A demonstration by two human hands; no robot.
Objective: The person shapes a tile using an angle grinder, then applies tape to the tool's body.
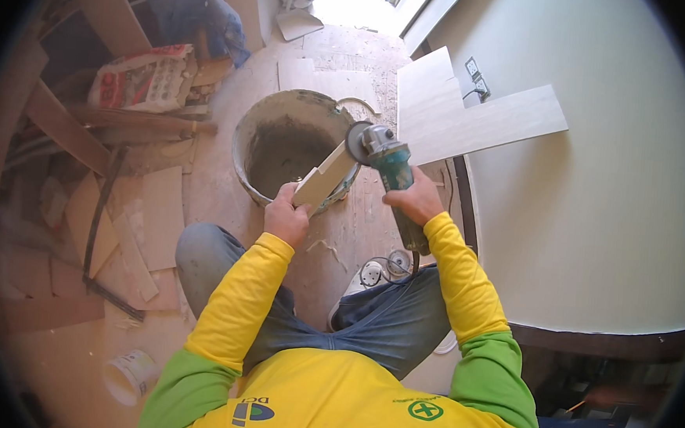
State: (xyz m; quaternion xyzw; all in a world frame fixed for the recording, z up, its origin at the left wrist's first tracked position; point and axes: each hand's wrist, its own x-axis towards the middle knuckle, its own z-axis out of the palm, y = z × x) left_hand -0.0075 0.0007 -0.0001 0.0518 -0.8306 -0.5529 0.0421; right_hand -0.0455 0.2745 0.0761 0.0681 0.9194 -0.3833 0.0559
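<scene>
Okay, mid-frame: left hand (pixel 287 217) pinching tile strip (pixel 324 181), right hand (pixel 417 198) wrapped round green angle grinder (pixel 395 169), disc (pixel 354 142) at strip's upper end; bucket (pixel 247 147) upper centre.

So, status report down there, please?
Left hand holds notched beige tile strip. Right hand holds teal angle grinder, round disc at strip's far end, contact unclear. Round grey bucket behind; nothing visibly blocking.
</scene>
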